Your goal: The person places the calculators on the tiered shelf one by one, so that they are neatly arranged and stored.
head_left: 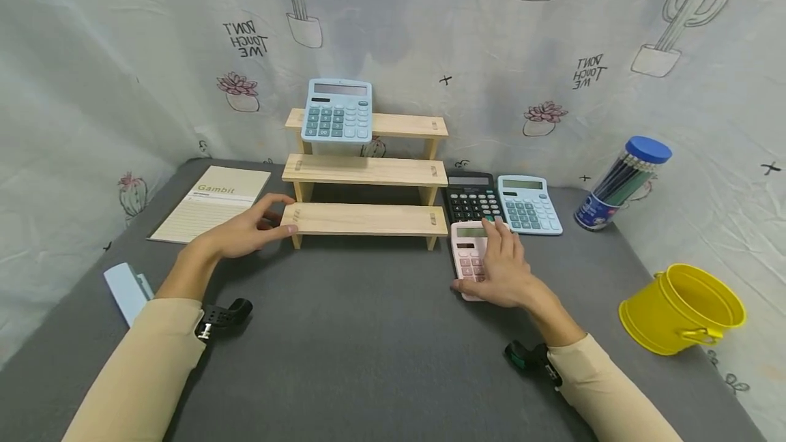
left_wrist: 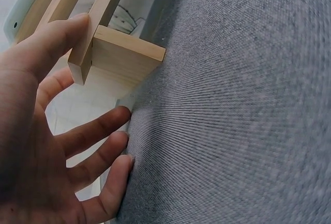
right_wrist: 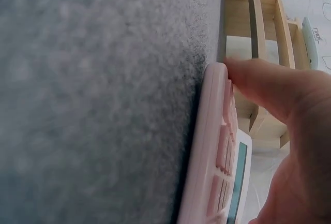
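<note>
A three-tier wooden stand (head_left: 368,219) holds a light-blue calculator (head_left: 337,112), which leans on its top tier. My left hand (head_left: 248,229) pinches the left end of the lowest board between thumb and index finger; the other fingers (left_wrist: 98,125) spread beside it. To the right of the stand, my right hand (head_left: 505,266) grips a pink calculator (head_left: 468,261) on the table, with the thumb (right_wrist: 258,81) at its edge and the fingers across its right side, hiding part of the keys. Behind it lie a black calculator (head_left: 469,198) and another light-blue calculator (head_left: 529,205).
A "Gambit" notepad (head_left: 211,204) lies at the left, and a pale-blue object, perhaps a stapler (head_left: 127,290), is beside the left forearm. Farther right stand a blue-lidded jar of pencils (head_left: 621,183) and a yellow bucket (head_left: 681,309). A printed curtain (head_left: 399,39) hangs behind the grey table (head_left: 368,346).
</note>
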Demonstrator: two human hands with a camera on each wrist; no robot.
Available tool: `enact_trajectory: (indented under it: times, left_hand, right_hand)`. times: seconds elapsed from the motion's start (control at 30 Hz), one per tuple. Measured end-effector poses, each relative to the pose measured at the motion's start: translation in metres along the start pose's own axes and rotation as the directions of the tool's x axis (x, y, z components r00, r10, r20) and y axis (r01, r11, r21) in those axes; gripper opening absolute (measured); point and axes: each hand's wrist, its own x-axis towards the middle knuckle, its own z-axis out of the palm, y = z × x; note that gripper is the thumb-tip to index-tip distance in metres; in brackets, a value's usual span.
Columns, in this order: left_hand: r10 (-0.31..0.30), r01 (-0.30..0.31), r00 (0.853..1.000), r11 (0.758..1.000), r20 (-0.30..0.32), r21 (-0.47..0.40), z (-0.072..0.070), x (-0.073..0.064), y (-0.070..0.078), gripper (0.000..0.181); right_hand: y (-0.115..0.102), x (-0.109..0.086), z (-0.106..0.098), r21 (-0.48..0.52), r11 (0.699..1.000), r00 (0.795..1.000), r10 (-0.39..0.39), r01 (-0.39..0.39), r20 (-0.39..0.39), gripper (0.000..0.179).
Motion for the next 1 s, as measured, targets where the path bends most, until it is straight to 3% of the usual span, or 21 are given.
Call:
enact_trajectory:
  times: [0.17, 0.5, 0.73, 1.0]
  left_hand:
    - [0.016, -0.016, 1.0, 1.0, -0.011, 0.012, -0.001, 0.0, -0.001, 0.064]
    - [0.035, -0.035, 0.999, 0.999, -0.015, 0.012, 0.002, -0.001, 0.002, 0.063]
    - [0.036, -0.035, 0.999, 0.999, -0.014, 0.009, 0.003, 0.0, 0.001, 0.063]
    - [0.029, -0.029, 0.999, 1.0, -0.018, 0.009, 0.002, 0.001, -0.002, 0.064]
  right_hand:
    - [0.004, -0.004, 0.002, 0.003, 1.0, 1.0, 0.013, -0.013, 0.006, 0.135]
    - [0.012, -0.007, -0.002, 0.042, 0.999, 0.993, 0.006, -0.002, -0.116, 0.121]
    - [0.016, -0.01, -0.002, 0.073, 0.997, 0.987, 0.009, 0.003, -0.16, 0.121]
    - [0.02, -0.009, -0.01, 0.092, 0.995, 0.961, -0.011, 0.038, -0.277, 0.112]
